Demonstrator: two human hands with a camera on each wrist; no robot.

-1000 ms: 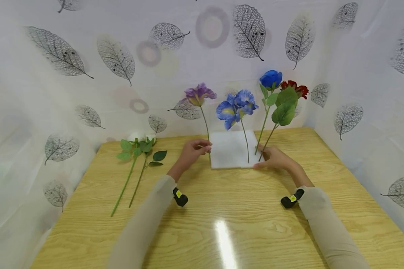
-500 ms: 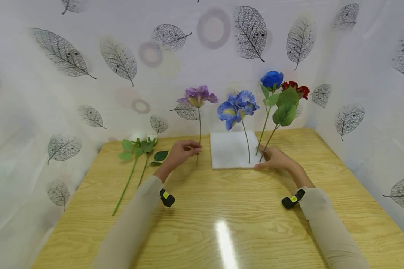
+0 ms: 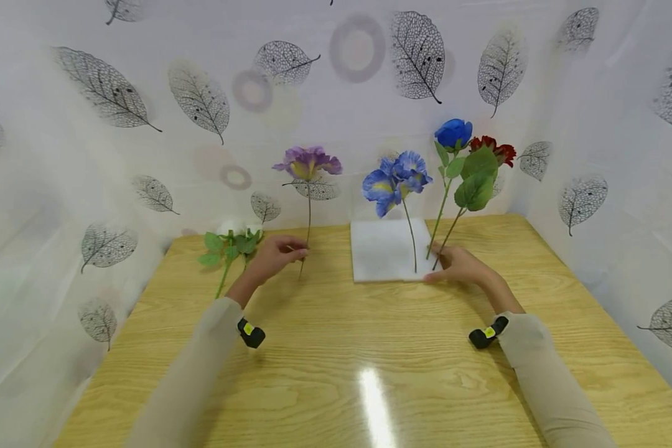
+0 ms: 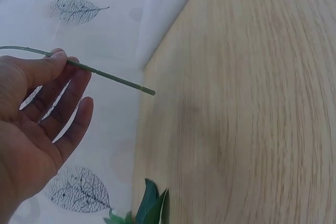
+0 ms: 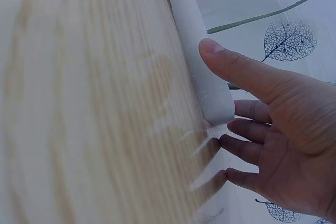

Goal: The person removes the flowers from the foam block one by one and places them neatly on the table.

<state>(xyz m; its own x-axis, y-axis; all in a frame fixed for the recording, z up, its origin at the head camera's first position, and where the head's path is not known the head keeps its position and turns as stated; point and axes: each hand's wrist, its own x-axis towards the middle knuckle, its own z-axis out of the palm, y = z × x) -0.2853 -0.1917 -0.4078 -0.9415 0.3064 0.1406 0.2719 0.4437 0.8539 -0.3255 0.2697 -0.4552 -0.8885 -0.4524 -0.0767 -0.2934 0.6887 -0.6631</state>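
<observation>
Between thumb and fingers, my left hand (image 3: 272, 255) pinches the thin stem of a purple iris (image 3: 308, 165), held upright left of a white foam block (image 3: 378, 252). In the left wrist view the bare lower end of the stem (image 4: 118, 80) sticks out past the fingers. My right hand (image 3: 460, 264) holds the foam's near right corner, its thumb along the front edge and its fingers at the side, as the right wrist view shows. Standing in the foam are a blue iris (image 3: 394, 185), a blue rose (image 3: 453, 134) and a red flower (image 3: 503, 153) with large green leaves.
Two leafy green stems with white blooms (image 3: 229, 246) lie at the table's back left, partly hidden by my left arm. A pale curtain (image 3: 291, 118) printed with leaves hangs behind and beside the wooden table (image 3: 336, 348).
My left hand has moved leftward from the foam's left edge, carrying the purple iris away from the block. The right hand and the flowers in the foam have stayed in place.
</observation>
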